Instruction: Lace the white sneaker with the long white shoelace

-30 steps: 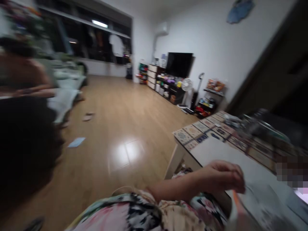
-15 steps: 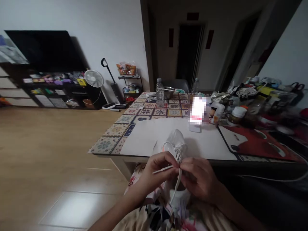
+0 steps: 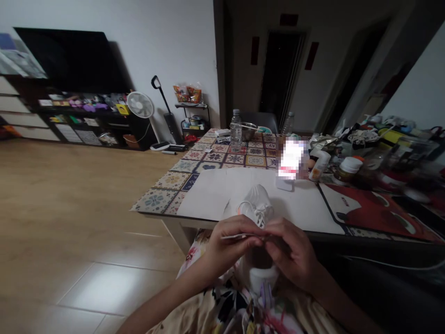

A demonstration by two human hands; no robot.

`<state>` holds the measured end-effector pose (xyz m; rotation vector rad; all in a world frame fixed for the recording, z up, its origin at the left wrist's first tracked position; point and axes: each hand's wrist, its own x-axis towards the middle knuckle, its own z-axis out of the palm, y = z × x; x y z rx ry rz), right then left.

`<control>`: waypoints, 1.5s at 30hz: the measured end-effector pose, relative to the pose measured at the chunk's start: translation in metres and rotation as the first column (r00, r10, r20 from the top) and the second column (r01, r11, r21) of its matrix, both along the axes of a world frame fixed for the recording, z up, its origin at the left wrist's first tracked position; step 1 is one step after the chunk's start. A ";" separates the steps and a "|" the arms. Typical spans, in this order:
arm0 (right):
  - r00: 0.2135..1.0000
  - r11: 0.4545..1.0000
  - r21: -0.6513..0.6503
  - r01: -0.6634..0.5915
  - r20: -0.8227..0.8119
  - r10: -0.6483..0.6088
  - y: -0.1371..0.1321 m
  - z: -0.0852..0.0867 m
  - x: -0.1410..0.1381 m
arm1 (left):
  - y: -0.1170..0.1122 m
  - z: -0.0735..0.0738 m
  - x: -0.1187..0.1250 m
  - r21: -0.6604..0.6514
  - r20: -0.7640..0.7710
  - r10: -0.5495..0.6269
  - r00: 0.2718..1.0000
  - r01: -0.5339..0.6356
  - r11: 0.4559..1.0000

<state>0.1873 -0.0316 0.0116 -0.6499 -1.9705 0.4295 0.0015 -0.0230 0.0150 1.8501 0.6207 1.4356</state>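
You have the white sneaker up off your lap, and the work in hand looks like lacing, at the top of the crossed lace rows. Your left hand and right hand meet just below those rows, knuckles up, with both sets of fingers curled inward rather than spread.

Your left fingers press together around a thin white lace, whose stiff end sticks out past them toward your left. Your right fingers close in from the other side, their tips touching or nearly touching the left ones. The backs of your hands hide the pads, so you can't tell whether the right fingers pinch the lace too, or which eyelet is involved.

The shoe sits just beyond your fingertips and partly under them. Its long axis runs roughly straight out from you, tilted up, with the toe end pointing away toward the table and the heel end low, just below your hands, above your floral clothing.

From this hold, the next move calls for keeping the left pinch firm while the lace end finds its eyelet, with the shoe kept steady. Beyond your fingertips lies a white sheet on the tiled table.
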 end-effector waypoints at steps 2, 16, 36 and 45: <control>1.000 0.999 0.041 -0.016 0.009 0.016 0.001 0.003 -0.001 | 0.001 -0.001 -0.001 0.038 -0.023 0.015 1.000 -0.015 0.999; 0.983 0.929 0.365 0.068 0.135 -0.125 0.008 -0.006 0.006 | -0.001 0.002 0.005 -0.461 0.081 0.047 0.996 -0.004 0.887; 0.852 0.703 -0.520 -0.485 -0.462 0.247 0.050 -0.009 0.056 | 0.044 -0.011 -0.055 -0.560 0.341 -0.182 0.922 0.354 0.749; 0.976 0.893 -0.449 -0.015 0.187 0.111 0.043 -0.005 0.047 | 0.039 -0.010 -0.045 -0.450 -0.509 -0.265 0.819 0.009 0.893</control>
